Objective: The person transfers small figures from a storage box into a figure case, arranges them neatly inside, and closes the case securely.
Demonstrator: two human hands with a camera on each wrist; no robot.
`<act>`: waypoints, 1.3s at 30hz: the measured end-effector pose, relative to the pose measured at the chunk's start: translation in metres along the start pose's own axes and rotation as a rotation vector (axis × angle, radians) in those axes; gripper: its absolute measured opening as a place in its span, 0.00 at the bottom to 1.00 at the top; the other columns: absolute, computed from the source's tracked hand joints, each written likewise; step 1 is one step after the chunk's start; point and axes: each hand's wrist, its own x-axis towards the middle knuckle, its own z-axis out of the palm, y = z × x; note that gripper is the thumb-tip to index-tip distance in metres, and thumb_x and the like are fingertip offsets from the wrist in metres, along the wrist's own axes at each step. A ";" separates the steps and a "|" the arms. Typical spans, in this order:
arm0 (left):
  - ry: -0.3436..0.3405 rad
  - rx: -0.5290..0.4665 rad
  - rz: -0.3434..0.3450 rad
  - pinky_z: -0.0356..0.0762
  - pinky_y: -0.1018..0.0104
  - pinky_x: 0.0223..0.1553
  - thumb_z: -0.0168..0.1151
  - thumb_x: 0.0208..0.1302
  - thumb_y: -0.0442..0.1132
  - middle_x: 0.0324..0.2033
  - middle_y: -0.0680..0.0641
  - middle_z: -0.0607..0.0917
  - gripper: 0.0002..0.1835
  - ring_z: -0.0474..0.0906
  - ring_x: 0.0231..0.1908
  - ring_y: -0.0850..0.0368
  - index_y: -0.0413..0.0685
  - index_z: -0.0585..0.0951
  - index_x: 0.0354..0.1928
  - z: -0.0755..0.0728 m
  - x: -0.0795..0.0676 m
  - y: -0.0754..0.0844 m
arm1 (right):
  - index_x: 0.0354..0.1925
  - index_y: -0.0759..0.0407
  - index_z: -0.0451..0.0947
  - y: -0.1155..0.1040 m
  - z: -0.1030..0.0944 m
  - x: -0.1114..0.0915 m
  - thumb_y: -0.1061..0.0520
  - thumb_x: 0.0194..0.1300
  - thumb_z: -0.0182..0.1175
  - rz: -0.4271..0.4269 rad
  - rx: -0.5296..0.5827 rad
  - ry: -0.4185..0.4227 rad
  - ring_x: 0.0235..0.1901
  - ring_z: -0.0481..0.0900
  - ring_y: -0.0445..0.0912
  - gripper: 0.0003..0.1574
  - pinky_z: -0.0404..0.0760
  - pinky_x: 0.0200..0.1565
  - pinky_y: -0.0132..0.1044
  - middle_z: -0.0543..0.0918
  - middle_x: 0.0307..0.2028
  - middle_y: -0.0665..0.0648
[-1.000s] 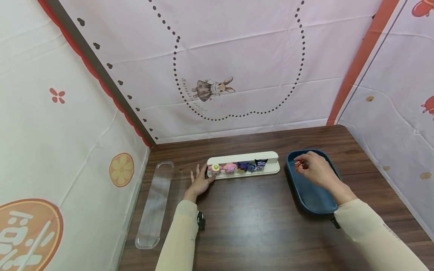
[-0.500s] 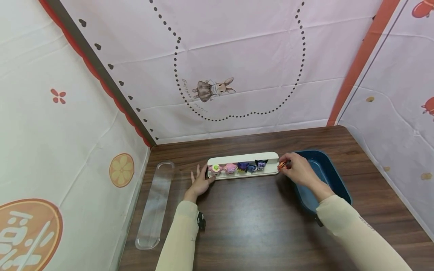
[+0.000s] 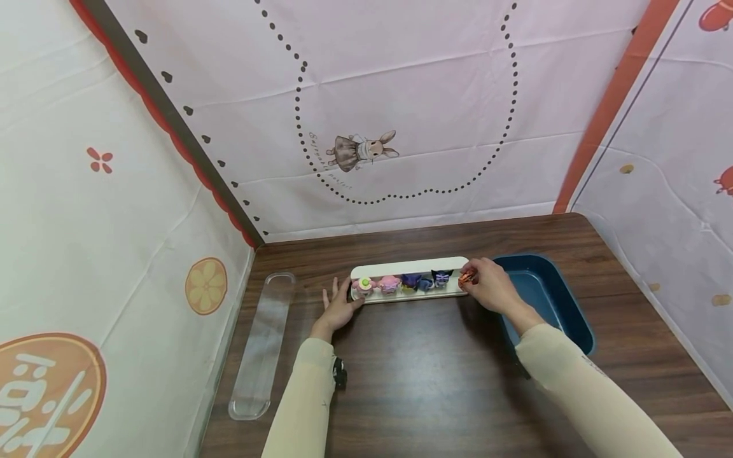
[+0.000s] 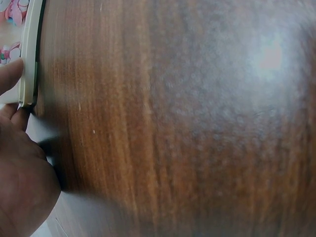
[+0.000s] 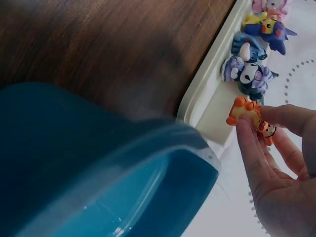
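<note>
My right hand pinches an orange tiger figurine between thumb and fingers, over the right end of a white display stand. Along the stand's ledge sit several small figurines: a pink one with a flower-like top, another pink one, a purple-and-yellow one, a blue one and a black-and-lilac one. At the left end, my left hand holds the stand, thumb at the front corner, other fingers spread behind. The left wrist view shows that thumb against the rim.
A deep blue bin stands just right of the display stand, partly under my right forearm. On the left lies a long clear plastic cover. Patterned cloth walls off the back and sides of the wooden table.
My right hand has carried the tiger figurine leftward from above the blue bin to the stand's right end. The bin has shifted slightly right. My left hand has stayed put.
</note>
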 end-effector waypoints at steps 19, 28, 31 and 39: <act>0.001 0.003 0.002 0.15 0.38 0.78 0.59 0.76 0.52 0.82 0.38 0.53 0.41 0.27 0.83 0.42 0.51 0.53 0.83 0.001 0.000 0.001 | 0.60 0.66 0.73 0.004 0.020 0.017 0.65 0.66 0.66 0.073 0.016 -0.041 0.45 0.84 0.58 0.25 0.83 0.48 0.56 0.86 0.46 0.66; 0.006 0.004 0.001 0.16 0.38 0.78 0.59 0.75 0.51 0.82 0.38 0.54 0.41 0.27 0.83 0.41 0.50 0.54 0.83 0.001 0.000 0.000 | 0.65 0.66 0.70 0.004 0.025 0.020 0.66 0.67 0.66 0.064 0.023 -0.044 0.44 0.84 0.58 0.31 0.83 0.47 0.56 0.85 0.47 0.66; 0.007 0.003 0.000 0.15 0.38 0.78 0.59 0.76 0.51 0.82 0.38 0.54 0.41 0.27 0.83 0.42 0.51 0.54 0.83 0.001 0.000 0.000 | 0.65 0.66 0.70 0.004 0.025 0.021 0.66 0.66 0.67 0.069 0.030 -0.044 0.45 0.84 0.59 0.31 0.83 0.48 0.57 0.84 0.48 0.67; 0.009 0.000 -0.003 0.15 0.39 0.78 0.59 0.75 0.51 0.82 0.38 0.53 0.42 0.26 0.83 0.42 0.50 0.53 0.83 0.001 -0.001 0.001 | 0.66 0.66 0.70 0.007 0.025 0.021 0.66 0.65 0.67 0.069 0.023 -0.039 0.47 0.83 0.60 0.33 0.83 0.49 0.58 0.83 0.49 0.68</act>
